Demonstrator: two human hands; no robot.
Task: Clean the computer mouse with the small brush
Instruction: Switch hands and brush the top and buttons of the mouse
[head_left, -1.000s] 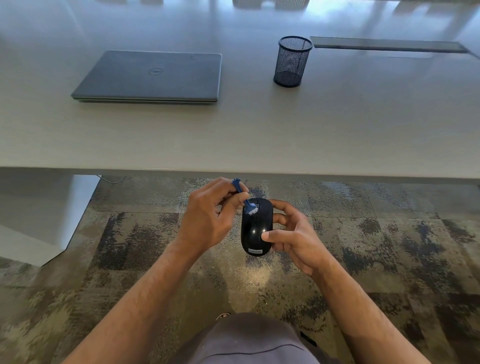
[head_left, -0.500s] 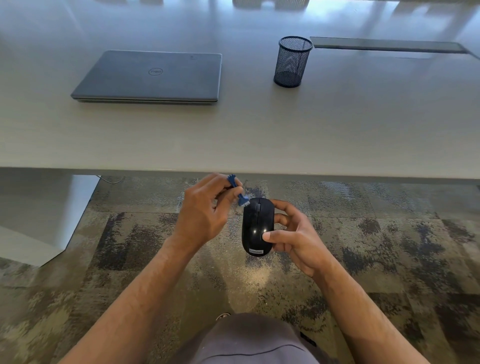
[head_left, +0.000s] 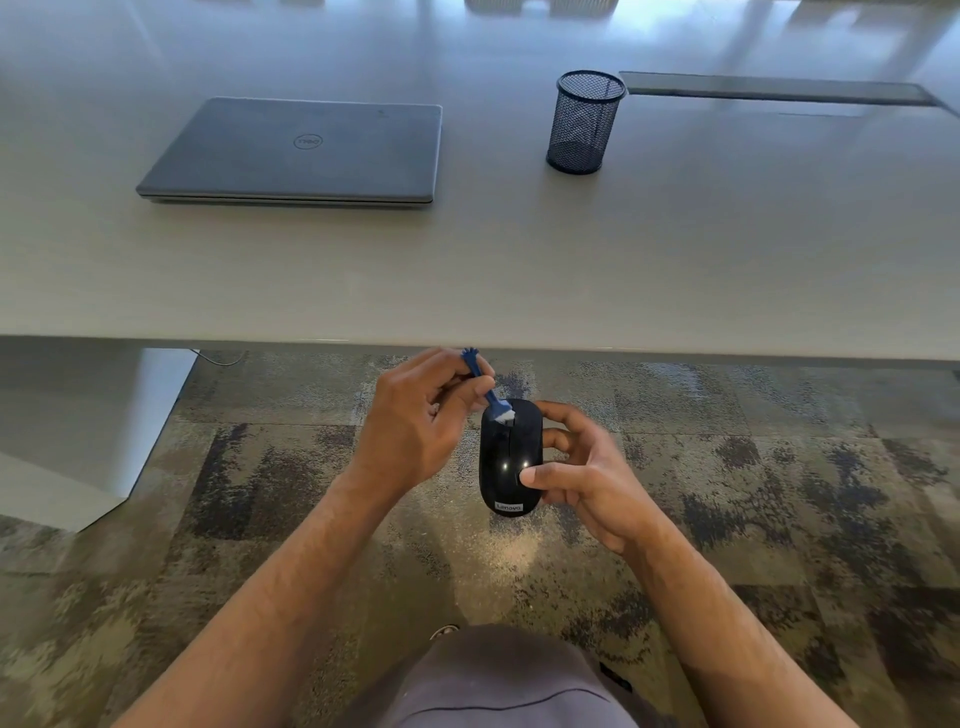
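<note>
Small glossy black plastic computer mouse (head_left: 510, 457), held in the air below the near edge of the pale grey table (head_left: 519, 270), pinched by its sides in the right hand (head_left: 582, 475). Likely light, rigid, slippery (best gripped at the flanks). Long axis toward the table, nose away. Little blue white-bristled brush (head_left: 491, 397) pinched in the left hand (head_left: 415, 426), bristles on the nose.

The left hand (head_left: 415, 421) brought the small blue brush (head_left: 491, 392) back down from just left of the mouse (head_left: 510, 457), and its white bristles landed on the mouse's far end again.
</note>
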